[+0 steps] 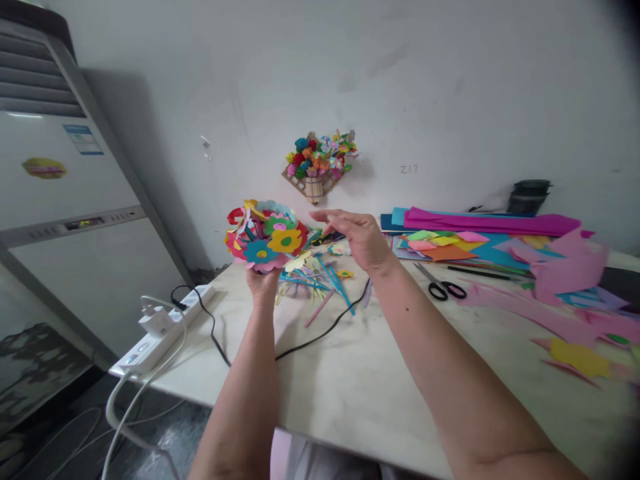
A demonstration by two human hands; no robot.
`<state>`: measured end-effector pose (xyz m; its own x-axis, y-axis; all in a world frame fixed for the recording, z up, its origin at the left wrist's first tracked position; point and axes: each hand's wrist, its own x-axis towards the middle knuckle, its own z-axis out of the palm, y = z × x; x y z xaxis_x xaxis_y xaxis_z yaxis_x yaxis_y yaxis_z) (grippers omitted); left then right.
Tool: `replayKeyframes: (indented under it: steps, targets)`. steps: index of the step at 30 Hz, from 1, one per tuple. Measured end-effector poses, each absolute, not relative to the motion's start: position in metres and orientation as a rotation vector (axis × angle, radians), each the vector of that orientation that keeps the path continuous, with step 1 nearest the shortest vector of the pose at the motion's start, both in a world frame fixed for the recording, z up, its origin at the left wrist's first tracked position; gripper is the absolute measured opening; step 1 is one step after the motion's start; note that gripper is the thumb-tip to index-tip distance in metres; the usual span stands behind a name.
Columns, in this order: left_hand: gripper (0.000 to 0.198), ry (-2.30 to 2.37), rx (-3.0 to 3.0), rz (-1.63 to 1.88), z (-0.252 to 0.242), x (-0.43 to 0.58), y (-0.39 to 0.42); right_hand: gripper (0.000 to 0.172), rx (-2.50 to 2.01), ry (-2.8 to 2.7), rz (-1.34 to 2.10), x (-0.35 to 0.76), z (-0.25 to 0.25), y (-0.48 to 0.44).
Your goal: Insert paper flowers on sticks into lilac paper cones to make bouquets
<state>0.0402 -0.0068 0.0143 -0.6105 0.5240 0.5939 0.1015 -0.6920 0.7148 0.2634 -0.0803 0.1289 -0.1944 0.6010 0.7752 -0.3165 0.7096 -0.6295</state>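
My left hand [262, 280] is closed around the stems of a bunch of paper flowers [266, 235], holding it up above the table's left part. The blooms are pink, blue, yellow, orange and green. My right hand [357, 237] hovers just right of the bunch with fingers stretched out and apart, holding nothing. Under both hands lies a heap of loose paper stems and flower pieces [320, 277] on the pale table [360, 373].
Black-handled scissors [440, 288] lie right of my right arm. Coloured paper sheets [480, 233] and pink scraps [560, 293] cover the right side. A white power strip [160, 327] with cables sits at the left edge. A flower basket [320, 163] hangs on the wall. An air conditioner [55, 200] stands left.
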Motion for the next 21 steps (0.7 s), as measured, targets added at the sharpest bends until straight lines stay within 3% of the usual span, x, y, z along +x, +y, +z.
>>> replayKeyframes:
  steps: [8, 11, 16, 21]
  targets:
    - [0.043, 0.832, 1.067, 2.178, 0.018, 0.039, -0.014, 0.031, -0.172, -1.053, 1.173, 0.276, 0.127, -0.062]
    - [0.046, 0.689, 1.012, 2.14, 0.02, 0.036, -0.017, 0.036, -0.264, -0.887, 1.245, 0.283, 0.124, -0.055]
    - [0.051, 0.601, 0.941, 2.084, 0.019, 0.027, -0.015, 0.031, -0.387, -0.824, 1.263, 0.278, 0.111, -0.043]
    - [0.052, 0.588, 0.964, 2.087, 0.02, 0.017, -0.015, 0.018, -0.664, -1.142, 1.265, 0.251, 0.094, -0.043]
